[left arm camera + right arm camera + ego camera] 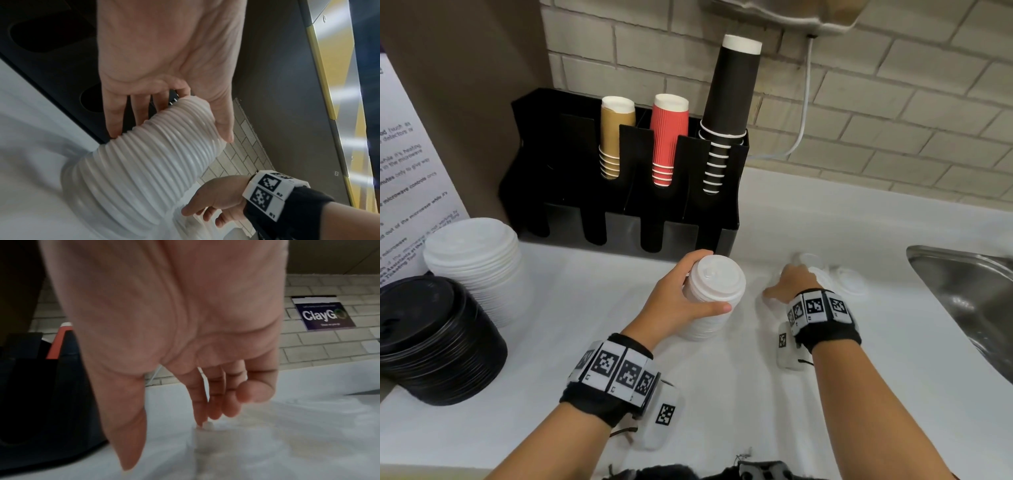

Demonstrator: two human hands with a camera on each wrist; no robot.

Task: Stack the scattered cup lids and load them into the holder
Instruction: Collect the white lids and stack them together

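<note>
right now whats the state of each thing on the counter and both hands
left hand: grips the white lid stack near its top
white lid stack: upright on the counter, held
right hand: reaches onto the loose lids; grip unclear from blur
loose lids: scattered flat beside the sink
holder: upright, three cup stacks in the back slots
big white lids: stacked, untouched
black lids: stacked, untouched

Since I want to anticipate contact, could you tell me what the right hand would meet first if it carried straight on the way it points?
Most likely the loose white lids on the counter: the right hand reaches over them, fingertips apparently just at one lid.
</note>
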